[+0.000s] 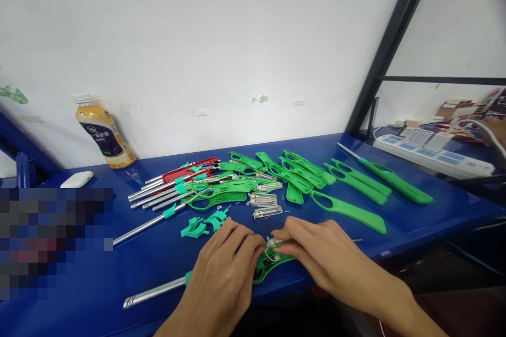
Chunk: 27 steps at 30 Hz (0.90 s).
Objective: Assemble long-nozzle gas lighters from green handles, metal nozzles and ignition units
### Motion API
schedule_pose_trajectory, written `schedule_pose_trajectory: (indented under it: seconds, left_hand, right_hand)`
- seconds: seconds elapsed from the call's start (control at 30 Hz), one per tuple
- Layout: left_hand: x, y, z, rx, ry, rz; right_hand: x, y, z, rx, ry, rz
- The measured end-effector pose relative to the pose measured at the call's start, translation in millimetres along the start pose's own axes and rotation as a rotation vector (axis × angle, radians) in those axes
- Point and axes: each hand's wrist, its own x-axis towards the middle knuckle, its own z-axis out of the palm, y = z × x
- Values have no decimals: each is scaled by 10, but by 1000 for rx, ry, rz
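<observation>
Left hand [223,260] curled closed round lighter [263,267] | right hand [322,250] pinching it, blue table's [90,279] front edge | parts [269,200] behind | white wall [237,37], bottle [105,134] near | power strip [419,155] right

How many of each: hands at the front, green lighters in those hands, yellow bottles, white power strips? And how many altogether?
Hands: 2 (left hand, right hand)
Green lighter: 1
Yellow bottle: 1
White power strip: 1
Total: 5
</observation>
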Motion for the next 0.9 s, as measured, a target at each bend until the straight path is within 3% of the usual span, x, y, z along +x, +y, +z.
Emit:
schedule_pose_trajectory:
  seconds: [0.9]
  left_hand:
    - [3, 15, -3, -30, 25, 1]
  right_hand:
    - [1, 30, -45, 104, 53, -30]
